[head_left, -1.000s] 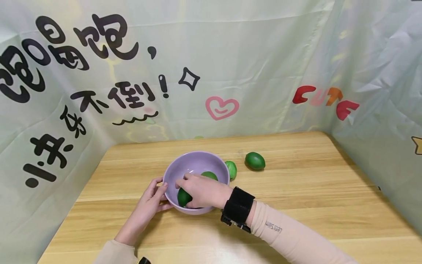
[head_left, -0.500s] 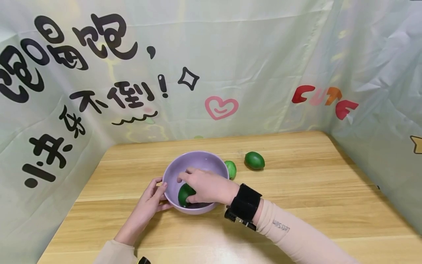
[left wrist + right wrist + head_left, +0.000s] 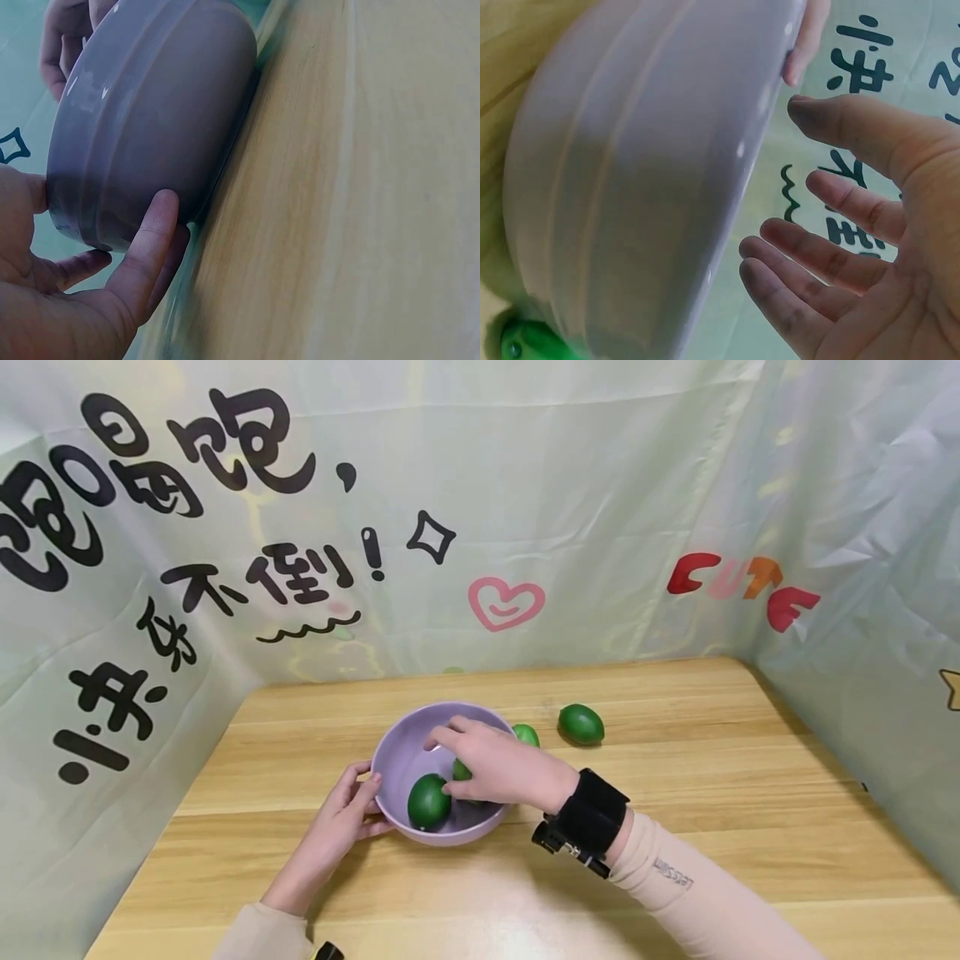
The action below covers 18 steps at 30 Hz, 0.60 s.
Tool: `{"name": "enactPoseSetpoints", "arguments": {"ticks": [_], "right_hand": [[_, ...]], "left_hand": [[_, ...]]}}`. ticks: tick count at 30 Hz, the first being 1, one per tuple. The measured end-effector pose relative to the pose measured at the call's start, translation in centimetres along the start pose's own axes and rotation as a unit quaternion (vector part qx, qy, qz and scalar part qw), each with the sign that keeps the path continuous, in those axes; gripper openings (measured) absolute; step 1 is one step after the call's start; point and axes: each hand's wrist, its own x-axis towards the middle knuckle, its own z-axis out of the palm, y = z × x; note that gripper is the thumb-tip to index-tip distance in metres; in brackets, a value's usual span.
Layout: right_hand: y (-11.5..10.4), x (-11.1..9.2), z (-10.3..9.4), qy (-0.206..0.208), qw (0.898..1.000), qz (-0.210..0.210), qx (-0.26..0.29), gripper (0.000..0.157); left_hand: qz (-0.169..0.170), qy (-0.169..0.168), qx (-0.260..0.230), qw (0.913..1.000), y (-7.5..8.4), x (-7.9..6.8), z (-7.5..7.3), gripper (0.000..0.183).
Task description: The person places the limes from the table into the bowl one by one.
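Note:
A light purple bowl (image 3: pixel 396 760) stands on the wooden table. My left hand (image 3: pixel 347 814) holds its left side, thumb at the rim and fingers against the outer wall, as the left wrist view shows on the bowl (image 3: pixel 161 112). Over the bowl's right half hovers my right hand (image 3: pixel 498 764), fingers spread and loosely bent. In the right wrist view nothing lies between the fingers of that hand (image 3: pixel 870 255). Inside the bowl lies a dark green lime (image 3: pixel 430 802). A second green fruit (image 3: pixel 461 771) in it is mostly hidden under my right hand.
Behind the bowl's right rim a lighter green fruit (image 3: pixel 527 735) is partly hidden. Farther right lies another dark green lime (image 3: pixel 581 725) on the table (image 3: pixel 712 777). Printed cloth (image 3: pixel 600 510) walls the back and sides. A black strap with a camera (image 3: pixel 592 814) circles my right wrist.
My right hand has let go of the dark green lime, leaving it in the bowl, and has drawn up and to the right. The left hand and bowl have stayed in place.

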Motion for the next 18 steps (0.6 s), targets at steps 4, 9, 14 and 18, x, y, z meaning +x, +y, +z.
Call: {"name": "enactPoseSetpoints", "arguments": {"ticks": [4,9,14,18], "right_hand": [[0.6,-0.5,-0.5,0.012,1.0,0.007,0.023,0.05],[1.4,-1.1,-1.1,0.019,0.999,0.024,0.042,0.049],[2.1,-1.7,-1.7,0.017,0.997,0.046,0.059,0.049],[2.8,-2.4,-2.0,0.022,0.996,0.06,0.061,0.052]], "left_hand": [[-0.001,0.0,0.001,1.0,-0.1,-0.1,0.0,0.043],[0.002,0.002,-0.001,1.0,-0.1,-0.1,0.0,0.043],[0.004,0.004,0.001,1.0,-0.1,0.0,0.1,0.042],[0.005,0.004,0.004,1.0,-0.1,0.0,0.1,0.042]]}}
